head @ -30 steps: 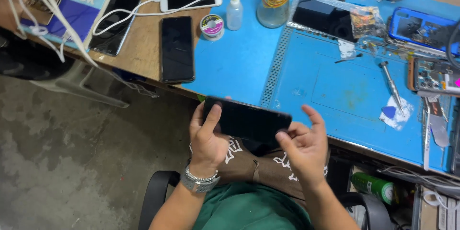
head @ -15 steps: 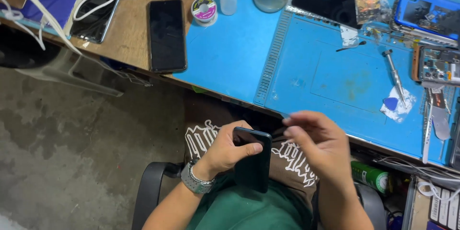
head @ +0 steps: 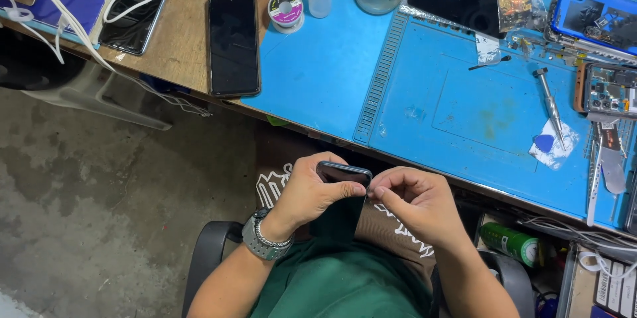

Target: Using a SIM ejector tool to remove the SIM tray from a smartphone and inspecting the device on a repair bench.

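The phone [head: 343, 173] is held edge-up over the person's lap, below the near edge of the worktop [head: 345, 86], with nothing under it but thighs and then the concrete floor [head: 99, 192]. The left hand [head: 310, 189] wraps it from the side, fingers closed on the body with the thumb pressed along the top edge; the right hand [head: 411, 202] has its fingers [head: 379, 192] pinched together at the phone's right corner, though whether they grip the phone itself or something tiny at its edge I can't tell. The risk, as I see it, is a slip: only one hand really carries the weight, and a hard tug at that corner could twist the phone loose and send it to the floor, or crack the glass if a nail pries too far. Any small part freed there would drop into the lap or under the chair [head: 206, 258] and be hard to find. Room on the blue mat [head: 318, 66] is good in the middle, bare and flat; to the right it crowds up with a screwdriver [head: 549, 102], a blue pick [head: 544, 143], tweezers [head: 596, 172] and an opened phone [head: 605, 89]. To the left a black phone [head: 233, 44] lies close to the worktop's front edge, and loose cables [head: 66, 33] hang off the far corner, easy to snag with an elbow.
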